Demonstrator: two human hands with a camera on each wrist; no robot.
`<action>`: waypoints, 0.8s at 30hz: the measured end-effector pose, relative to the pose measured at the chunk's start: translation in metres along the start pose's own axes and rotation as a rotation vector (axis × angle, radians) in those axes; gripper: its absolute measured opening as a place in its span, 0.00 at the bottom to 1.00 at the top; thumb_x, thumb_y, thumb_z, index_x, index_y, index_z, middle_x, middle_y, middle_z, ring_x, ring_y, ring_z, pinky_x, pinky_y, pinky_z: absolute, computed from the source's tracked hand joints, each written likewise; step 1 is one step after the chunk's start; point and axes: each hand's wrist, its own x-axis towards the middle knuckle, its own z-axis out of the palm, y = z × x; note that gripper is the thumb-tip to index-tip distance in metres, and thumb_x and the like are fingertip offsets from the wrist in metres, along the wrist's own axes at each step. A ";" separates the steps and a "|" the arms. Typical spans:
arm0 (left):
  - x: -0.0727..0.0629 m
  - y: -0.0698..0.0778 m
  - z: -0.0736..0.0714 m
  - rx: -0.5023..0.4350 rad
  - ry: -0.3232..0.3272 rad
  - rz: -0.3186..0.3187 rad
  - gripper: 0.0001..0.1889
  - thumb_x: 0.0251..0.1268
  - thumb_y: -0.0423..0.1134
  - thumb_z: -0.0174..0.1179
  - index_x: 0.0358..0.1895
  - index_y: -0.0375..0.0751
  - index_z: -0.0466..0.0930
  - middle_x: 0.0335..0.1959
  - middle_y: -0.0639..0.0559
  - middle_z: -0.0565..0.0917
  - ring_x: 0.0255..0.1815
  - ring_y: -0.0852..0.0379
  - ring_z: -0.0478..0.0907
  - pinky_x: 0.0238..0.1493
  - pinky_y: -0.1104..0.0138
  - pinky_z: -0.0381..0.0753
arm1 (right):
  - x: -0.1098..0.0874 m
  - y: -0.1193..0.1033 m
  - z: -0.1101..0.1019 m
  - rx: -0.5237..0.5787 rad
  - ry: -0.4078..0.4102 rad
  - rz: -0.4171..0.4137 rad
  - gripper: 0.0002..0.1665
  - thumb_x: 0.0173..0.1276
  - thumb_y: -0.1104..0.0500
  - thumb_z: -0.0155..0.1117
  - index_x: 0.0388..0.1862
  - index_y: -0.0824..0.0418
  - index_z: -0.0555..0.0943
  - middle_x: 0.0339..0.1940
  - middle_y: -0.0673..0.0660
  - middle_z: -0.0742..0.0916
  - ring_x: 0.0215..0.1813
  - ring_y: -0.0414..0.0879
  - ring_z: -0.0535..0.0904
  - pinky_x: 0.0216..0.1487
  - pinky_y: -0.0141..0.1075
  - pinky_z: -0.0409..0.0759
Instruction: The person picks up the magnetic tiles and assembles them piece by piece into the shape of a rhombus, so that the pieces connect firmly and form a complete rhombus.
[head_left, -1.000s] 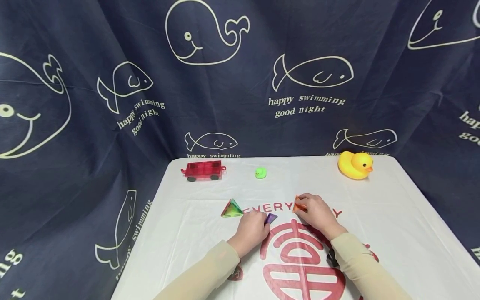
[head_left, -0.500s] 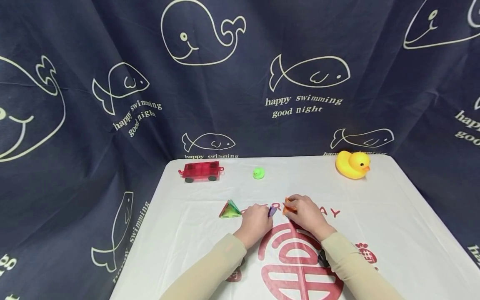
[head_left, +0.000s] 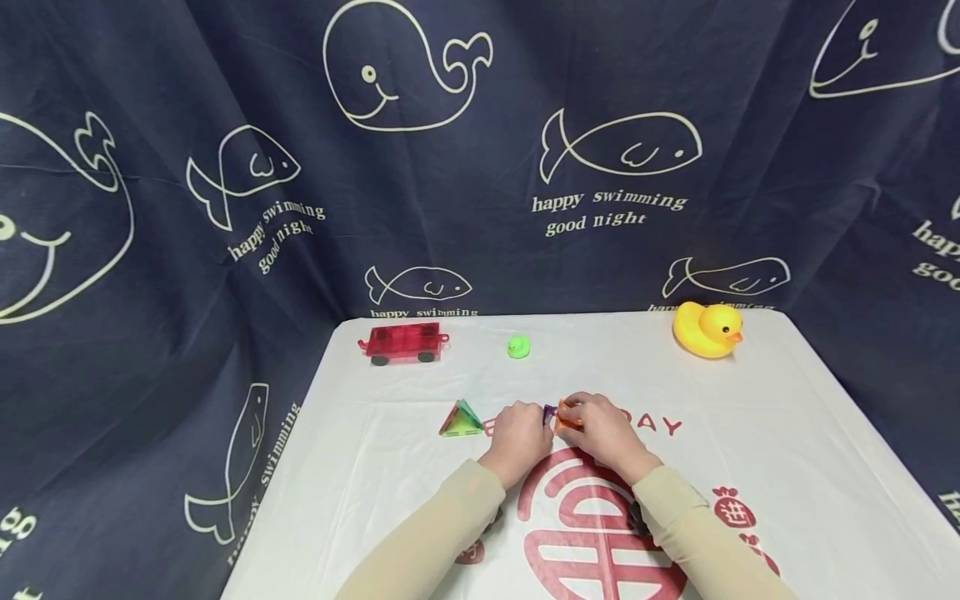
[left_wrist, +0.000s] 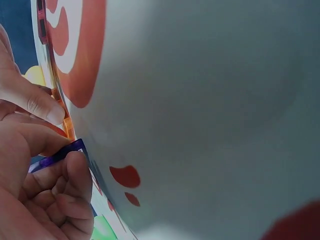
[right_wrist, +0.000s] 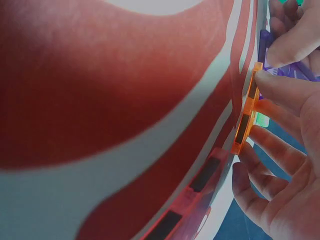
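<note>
In the head view my left hand (head_left: 517, 437) pinches a purple magnetic tile (head_left: 550, 412) over the printed lettering. Close against it on the right, my right hand (head_left: 603, 429) holds an orange magnetic tile (head_left: 562, 423) between thumb and fingers. The right wrist view has the orange tile (right_wrist: 247, 110) standing on edge, dark strips along its frame, its upper end at the purple tile (right_wrist: 263, 42). Whether the two edges touch I cannot tell. Left of the hands stands a small pyramid of red, green and yellow tiles (head_left: 461, 419).
A red wheeled toy flatbed (head_left: 405, 342), a small green duck (head_left: 518, 347) and a large yellow duck (head_left: 707, 330) stand along the back of the white-covered table (head_left: 360, 500). A red translucent piece with dark strips (right_wrist: 192, 192) lies near my right hand in the right wrist view.
My right hand has moved left with the orange tile, and my left hand slightly right with the purple tile. The gap between the tiles has nearly closed; the purple tile has turned.
</note>
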 end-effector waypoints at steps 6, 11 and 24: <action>0.002 0.001 0.000 -0.015 0.008 -0.024 0.13 0.61 0.41 0.69 0.21 0.44 0.79 0.19 0.50 0.81 0.22 0.46 0.82 0.21 0.56 0.79 | 0.003 -0.004 0.000 0.005 -0.021 0.013 0.11 0.61 0.58 0.81 0.40 0.61 0.92 0.48 0.61 0.88 0.49 0.59 0.84 0.54 0.54 0.82; 0.006 0.002 0.000 -0.023 -0.007 -0.038 0.12 0.62 0.42 0.69 0.23 0.43 0.81 0.21 0.48 0.82 0.24 0.45 0.84 0.23 0.55 0.80 | 0.006 -0.005 0.003 0.000 -0.015 0.038 0.09 0.59 0.58 0.82 0.37 0.59 0.92 0.44 0.58 0.88 0.47 0.55 0.84 0.53 0.52 0.83; 0.002 0.001 0.000 -0.055 -0.025 -0.027 0.11 0.60 0.41 0.70 0.23 0.45 0.80 0.21 0.49 0.83 0.25 0.45 0.84 0.24 0.55 0.79 | 0.005 -0.006 0.008 0.002 0.029 0.123 0.31 0.55 0.54 0.84 0.55 0.64 0.84 0.46 0.60 0.89 0.43 0.53 0.84 0.52 0.52 0.82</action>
